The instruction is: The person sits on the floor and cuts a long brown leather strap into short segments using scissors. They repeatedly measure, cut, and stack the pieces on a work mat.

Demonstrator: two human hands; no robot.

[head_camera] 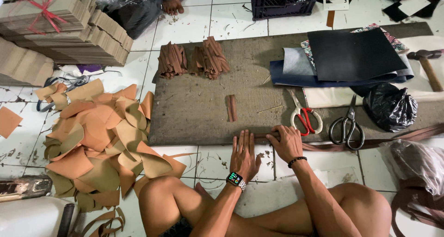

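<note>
Person sits cross-legged on the tiled floor (222,163), working at the near edge of a grey-brown felt board (199,107) laid flat on it.

Left hand (243,154): flat, fingers together and extended, pressing down at the board's near edge, on or right beside the end of a brown leather strip (266,136). Smartwatch on that wrist. Not gripping anything.

Right hand (287,142): fingers curled over the same strip, pinning it to the board edge. Bead bracelet on the wrist. The strip runs off to the right along the board edge; most of it under the hands is hidden.

Around:
- small folded brown strip piece (231,108) on the board, just beyond the hands, apart from them
- two bundles of cut brown strips (194,59) at the board's far side
- red-handled scissors (304,116) just right of the right hand, black scissors (347,126) next to them
- black sheet (354,54) stacked on grey and blue sheets, far right
- black plastic bag (390,107), knotted, contents not visible
- hammer (428,63) at the right edge
- heap of tan leather offcuts (99,140) on the floor, left
- tied cardboard stacks (60,26) far left
- dark plastic crate (283,1) at the top; contents can't be made out

Nothing lies between the hands and the strip.
</note>
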